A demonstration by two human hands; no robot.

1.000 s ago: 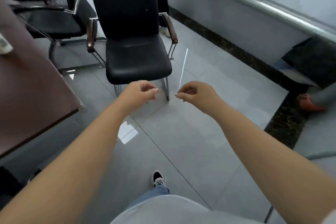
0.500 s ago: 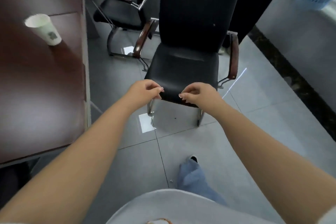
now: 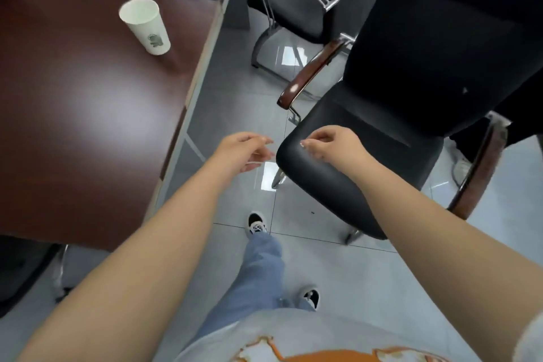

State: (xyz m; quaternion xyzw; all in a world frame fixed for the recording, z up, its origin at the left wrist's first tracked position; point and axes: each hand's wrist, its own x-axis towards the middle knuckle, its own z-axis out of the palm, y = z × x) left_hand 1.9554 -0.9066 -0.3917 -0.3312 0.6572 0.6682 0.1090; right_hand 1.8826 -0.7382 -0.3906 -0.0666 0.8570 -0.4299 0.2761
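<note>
Chair [image 3: 390, 156], black and padded with wooden armrests, is seen at 2 o'clock from the middle of the view. The front corner of its seat lies beneath the right hand [image 3: 332, 145].

If the seat were grasped and pulled from here, the chair could probably be dragged against the brown desk [image 3: 88, 126] at 10 o'clock. The jolt might tip the white paper cup [image 3: 145, 26] standing upright near the desk's edge at 11 o'clock. A metal chair leg could also be caught by the forward shoe [image 3: 256, 223], which is planted close by at 6 o'clock from the hands. A second chair [image 3: 291, 6] at 12 o'clock leaves little room for pushing.

Both bare arms are stretched forward and slightly inward. The left hand [image 3: 241, 153] is held over the tiled floor [image 3: 323, 267], just beside the seat corner and apart from it. Its fingers are loosely spread and blurred, and nothing is held in them. The right hand's fingers are curled inward with the tips near the thumb, and nothing can be seen between them. Whether the seat is touched cannot be told.
</note>
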